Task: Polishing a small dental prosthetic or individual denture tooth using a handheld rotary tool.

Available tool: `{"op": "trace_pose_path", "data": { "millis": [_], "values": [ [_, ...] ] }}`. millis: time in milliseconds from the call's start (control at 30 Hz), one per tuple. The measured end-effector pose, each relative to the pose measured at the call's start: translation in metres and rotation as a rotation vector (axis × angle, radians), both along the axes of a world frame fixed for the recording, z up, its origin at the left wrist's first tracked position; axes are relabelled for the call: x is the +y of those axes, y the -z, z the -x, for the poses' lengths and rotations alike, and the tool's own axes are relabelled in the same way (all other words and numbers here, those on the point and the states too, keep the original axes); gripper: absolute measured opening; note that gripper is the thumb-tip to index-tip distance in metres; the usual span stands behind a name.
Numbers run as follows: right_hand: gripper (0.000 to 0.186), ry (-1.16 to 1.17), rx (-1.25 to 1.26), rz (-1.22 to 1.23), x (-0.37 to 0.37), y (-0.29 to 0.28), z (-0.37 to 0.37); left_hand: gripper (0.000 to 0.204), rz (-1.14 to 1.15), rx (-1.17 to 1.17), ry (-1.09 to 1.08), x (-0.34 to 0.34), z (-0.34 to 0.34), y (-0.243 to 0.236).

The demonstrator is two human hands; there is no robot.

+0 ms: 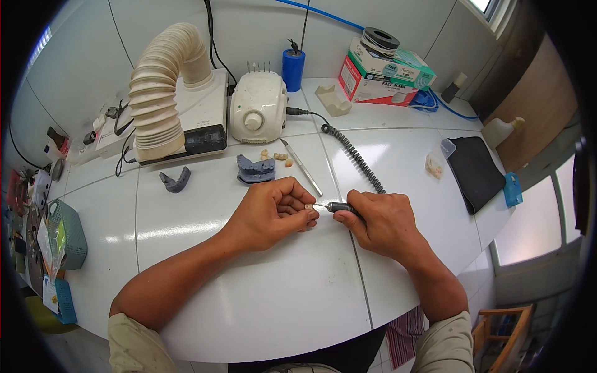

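Between the thumb and fingers of my left hand (268, 210) is a small tooth-coloured dental crown (309, 206). My right hand (387, 222) is wrapped round a dark rotary handpiece (341, 207). Its thin bur points left and meets the crown or ends right beside it; the exact contact is too small to tell. A coiled black cord (354, 155) runs from near my right hand back to the cream control unit (258, 107). Beyond my left hand stands a grey dental model (255, 169), with several tooth-coloured pieces (281, 156) behind it and a slim knife (301, 166) alongside.
A smaller grey arch model (175, 179) lies left, before a ribbed suction hose (155, 87). Mask boxes (385, 74) and a blue cylinder (293, 69) stand at the back. A clear small container (433, 166) and black pouch (476, 174) lie right; a teal basket (71, 233) is left.
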State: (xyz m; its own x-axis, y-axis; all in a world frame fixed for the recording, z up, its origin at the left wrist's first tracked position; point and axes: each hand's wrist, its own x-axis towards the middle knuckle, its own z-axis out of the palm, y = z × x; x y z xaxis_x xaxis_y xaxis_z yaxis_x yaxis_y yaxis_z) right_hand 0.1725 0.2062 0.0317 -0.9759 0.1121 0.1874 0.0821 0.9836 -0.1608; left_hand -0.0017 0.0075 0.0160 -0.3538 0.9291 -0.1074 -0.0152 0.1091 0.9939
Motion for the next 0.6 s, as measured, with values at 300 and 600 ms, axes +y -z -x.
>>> {"op": "trace_pose_path", "data": {
  "millis": [300, 600],
  "values": [
    [0.047, -0.008, -0.019, -0.011, -0.0014, -0.0024, -0.0002, 0.022, 0.029, 0.043, -0.001, 0.0008, 0.0002, 0.0022],
    [0.047, 0.002, -0.026, -0.015, -0.0016, -0.0019, -0.0005, 0.022, 0.041, 0.072, 0.004, 0.0014, -0.0001, 0.0024]
  ]
}}
